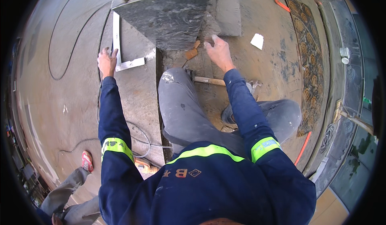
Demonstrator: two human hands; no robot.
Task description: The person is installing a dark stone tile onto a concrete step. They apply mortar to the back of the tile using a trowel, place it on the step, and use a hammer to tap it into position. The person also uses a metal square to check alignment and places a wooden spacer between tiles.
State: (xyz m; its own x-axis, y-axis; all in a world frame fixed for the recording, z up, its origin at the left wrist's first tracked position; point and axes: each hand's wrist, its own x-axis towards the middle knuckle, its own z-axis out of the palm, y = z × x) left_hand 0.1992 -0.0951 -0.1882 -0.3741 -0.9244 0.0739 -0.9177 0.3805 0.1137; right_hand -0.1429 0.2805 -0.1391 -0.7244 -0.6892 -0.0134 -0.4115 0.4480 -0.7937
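Note:
My left hand point(107, 62) is over the concrete ledge with its fingers apart. Its fingertips are beside a white L-shaped square point(116, 31); whether they touch it I cannot tell. A dark grey, streaked stone slab point(165, 19) stands tilted ahead of me, its lower part by the ledge's edge. Close to the slab's right side is my right hand point(220, 52), thumb and fingers apart, with nothing visible between them. Below that hand, a hammer with a wooden handle point(209, 80) lies between my knees, partly hidden by my sleeve. Small orange-brown fragments point(192, 53) sit under the slab.
A grey flat slab point(228, 15) and a white scrap point(257, 41) lie at the right. A patterned board point(307, 64) runs along the right side. Cables point(74, 44) loop across the left floor. An orange power tool point(144, 166) is by my left elbow; another person's red shoe point(87, 161) is beyond it.

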